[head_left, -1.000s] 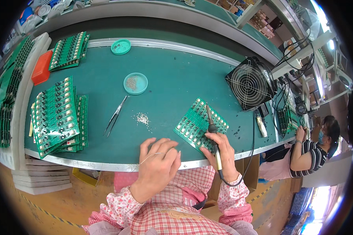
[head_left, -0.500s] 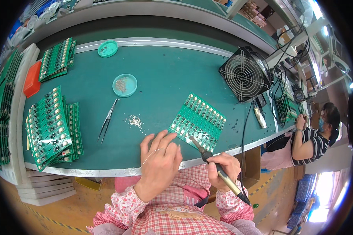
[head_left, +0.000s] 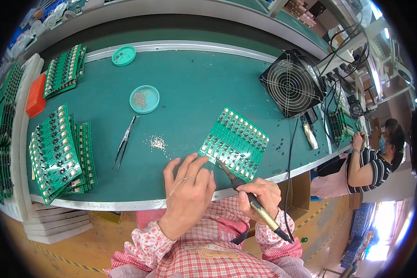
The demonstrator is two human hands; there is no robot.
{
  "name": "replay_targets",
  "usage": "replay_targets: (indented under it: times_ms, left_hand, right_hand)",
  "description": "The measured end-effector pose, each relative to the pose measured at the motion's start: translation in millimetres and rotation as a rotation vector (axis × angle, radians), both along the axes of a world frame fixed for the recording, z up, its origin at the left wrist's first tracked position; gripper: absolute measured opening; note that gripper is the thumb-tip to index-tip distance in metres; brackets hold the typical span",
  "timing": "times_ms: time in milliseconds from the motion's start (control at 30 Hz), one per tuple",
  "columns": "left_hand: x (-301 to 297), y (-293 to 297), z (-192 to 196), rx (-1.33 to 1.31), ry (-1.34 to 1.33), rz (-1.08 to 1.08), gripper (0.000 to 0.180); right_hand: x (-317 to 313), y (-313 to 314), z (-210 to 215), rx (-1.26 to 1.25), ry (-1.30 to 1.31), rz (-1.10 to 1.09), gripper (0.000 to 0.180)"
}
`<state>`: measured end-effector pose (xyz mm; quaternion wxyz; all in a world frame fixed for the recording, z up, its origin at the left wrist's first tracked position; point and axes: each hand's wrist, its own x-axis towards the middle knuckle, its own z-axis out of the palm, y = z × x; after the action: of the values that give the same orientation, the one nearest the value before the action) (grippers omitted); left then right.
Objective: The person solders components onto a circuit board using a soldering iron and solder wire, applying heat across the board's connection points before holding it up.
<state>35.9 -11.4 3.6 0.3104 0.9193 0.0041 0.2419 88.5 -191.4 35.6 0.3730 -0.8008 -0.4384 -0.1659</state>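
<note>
A green circuit board with rows of small pale and dark parts lies at a slant on the green bench, close to its front edge. My right hand is closed round a soldering iron, its tip on or just above the board's lower left part. At the board's left corner, my left hand has bent fingers with the tips at the edge. A thin solder wire runs across these fingers; its end near the board is hard to make out. Small pale components lie loose beyond my left hand.
Tweezers lie left of the loose components. Two round teal dishes hold small parts. Stacked boards and a red box stand at left. A black fan stands right, near the iron's cable. A co-worker sits far right.
The iron's tip has shifted a little to the left along the board, and my right hand with it. My left hand stays almost in place. The whole view has moved slightly.
</note>
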Motion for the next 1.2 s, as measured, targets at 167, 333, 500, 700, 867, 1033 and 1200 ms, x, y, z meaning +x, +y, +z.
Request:
replay_targets:
  times_ms: [167,333,500,700,867,1033,1200]
  left_hand:
    - [0.2,-0.3,-0.4,0.006,0.007,-0.002,0.01]
    - [-0.2,0.4,-1.4,0.013,-0.001,-0.004,0.01]
    - [-0.7,-0.1,-1.7,0.016,-0.007,-0.006,0.01]
    - [0.2,1.6,0.1,-0.039,-0.049,-0.001,0.011]
    - [4.4,-1.7,1.9,-0.084,-0.075,0.0,0.016]
    - [9.2,-2.8,0.2,-0.093,-0.085,-0.003,0.016]
    - [9.7,-1.6,0.9,-0.094,-0.077,0.001,0.016]
  right_hand:
    - [-0.3,0.8,4.0,-0.09,-0.052,0.032,0.018]
    - [-4.2,-0.1,4.2,-0.223,-0.148,0.057,0.027]
    - [-7.6,3.8,11.4,-0.227,-0.087,0.016,0.024]
    - [-4.7,-8.1,14.5,0.235,0.469,-0.264,0.004]
    - [25.8,-7.4,11.6,0.493,0.772,-0.245,0.019]
    - [39.9,-2.1,10.7,0.486,0.868,-0.241,0.021]
    - [45.0,3.6,11.7,0.466,0.888,-0.25,0.023]
